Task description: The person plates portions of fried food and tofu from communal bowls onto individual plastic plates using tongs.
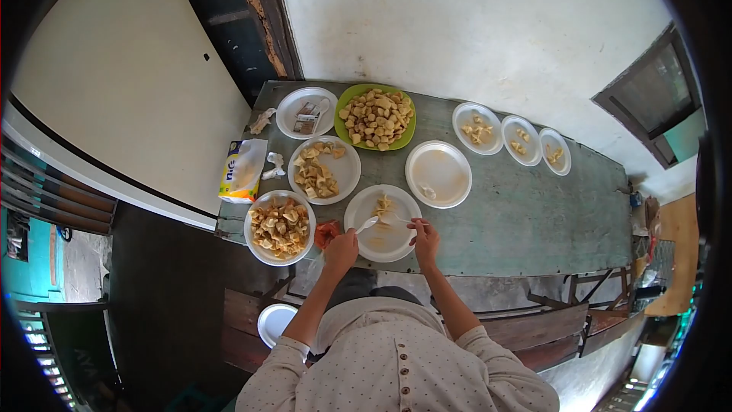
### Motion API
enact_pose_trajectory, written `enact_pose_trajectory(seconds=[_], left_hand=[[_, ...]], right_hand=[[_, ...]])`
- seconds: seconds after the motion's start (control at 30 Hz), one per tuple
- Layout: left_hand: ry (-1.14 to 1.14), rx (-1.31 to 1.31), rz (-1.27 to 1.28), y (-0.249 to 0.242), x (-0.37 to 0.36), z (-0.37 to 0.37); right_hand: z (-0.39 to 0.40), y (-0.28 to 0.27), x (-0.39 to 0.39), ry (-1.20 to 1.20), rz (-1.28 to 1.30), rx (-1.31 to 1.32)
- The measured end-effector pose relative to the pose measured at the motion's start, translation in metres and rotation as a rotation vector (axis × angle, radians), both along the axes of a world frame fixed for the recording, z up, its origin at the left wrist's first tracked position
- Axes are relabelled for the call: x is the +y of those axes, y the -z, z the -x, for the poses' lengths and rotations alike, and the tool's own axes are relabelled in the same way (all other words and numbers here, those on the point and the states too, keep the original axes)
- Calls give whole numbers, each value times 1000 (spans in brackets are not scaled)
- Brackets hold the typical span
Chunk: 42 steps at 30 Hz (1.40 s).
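Over the near edge of a white plate (377, 248), my left hand (342, 249) holds a white plastic spoon (369, 223) that points up and right. At the plate's right side, my right hand (425, 239) grips a pale plastic utensil (398, 219), whose tip is too faint to make out. A small heap of food pieces (383, 204) lies on the upper part of this plate. Just left of it, beside my left hand, is a red plastic bag (326, 233).
Left are plates of food pieces (280, 227) (316, 172), a tissue pack (242, 171) and a plate with a packet (306, 116). Behind stands a green bowl (376, 118). Right are a plate with a spoon (438, 172) and small plates (478, 130). A bench (534, 326) stands below.
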State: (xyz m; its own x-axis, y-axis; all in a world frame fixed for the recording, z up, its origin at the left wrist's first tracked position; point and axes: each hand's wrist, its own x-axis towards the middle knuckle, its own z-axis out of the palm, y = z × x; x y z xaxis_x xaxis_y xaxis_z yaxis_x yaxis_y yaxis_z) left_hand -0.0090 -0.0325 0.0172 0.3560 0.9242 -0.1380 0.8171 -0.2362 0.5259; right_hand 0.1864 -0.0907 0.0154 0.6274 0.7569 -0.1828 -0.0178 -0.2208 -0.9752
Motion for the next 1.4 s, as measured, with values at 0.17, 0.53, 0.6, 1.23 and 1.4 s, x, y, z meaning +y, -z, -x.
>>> enact_pose_trajectory(seconds=[0.17, 0.53, 0.6, 1.23, 1.4], left_hand=[[16, 19, 0, 2, 1, -2], [2, 101, -30, 5, 16, -13], [0, 103, -41, 3, 14, -15], [-39, 16, 1, -2, 19, -3], [-110, -23, -69, -8, 32, 14]], right_hand=[[-6, -3, -3, 30, -5, -87], [-1, -6, -1, 21, -12, -163], [-1, -2, -1, 10, -18, -147], [-4, -8, -8, 34, -5, -132], [-4, -20, 12, 2, -70, -127]])
